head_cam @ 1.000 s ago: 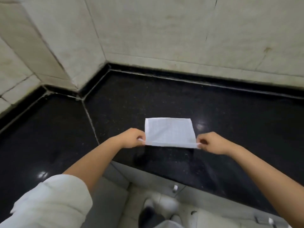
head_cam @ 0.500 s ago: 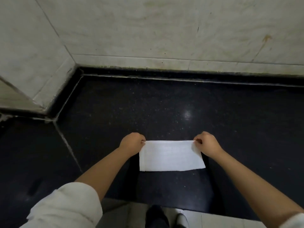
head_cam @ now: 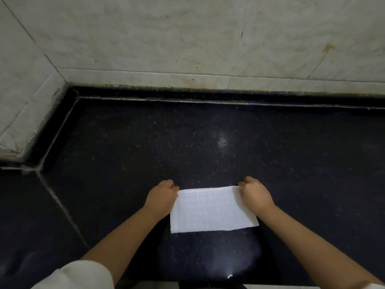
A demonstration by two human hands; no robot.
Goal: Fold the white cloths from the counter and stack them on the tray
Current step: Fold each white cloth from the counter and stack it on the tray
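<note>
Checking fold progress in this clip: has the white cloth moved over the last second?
Yes. The white cloth has been flipped toward the person: its pinched edge was nearest the counter front and is now the far edge. Camera shift blurs finer travel.

The white cloth (head_cam: pixel 212 209) is a thin matt fabric with a fine woven grid, like small squares, on its top face; it lies flat and smooth, without wrinkles. The counter (head_cam: pixel 208 142) under it is black polished stone with tiny pale speckles, glossy enough to give a bright reflection at 12 o'clock from the cloth and another near 6 o'clock. The wall (head_cam: pixel 187 38) behind is pale marble-like tile, slightly glossy, with brownish veins and some stains. The sleeve (head_cam: pixel 79 276) at 7 o'clock is soft matt off-white fabric.
</note>
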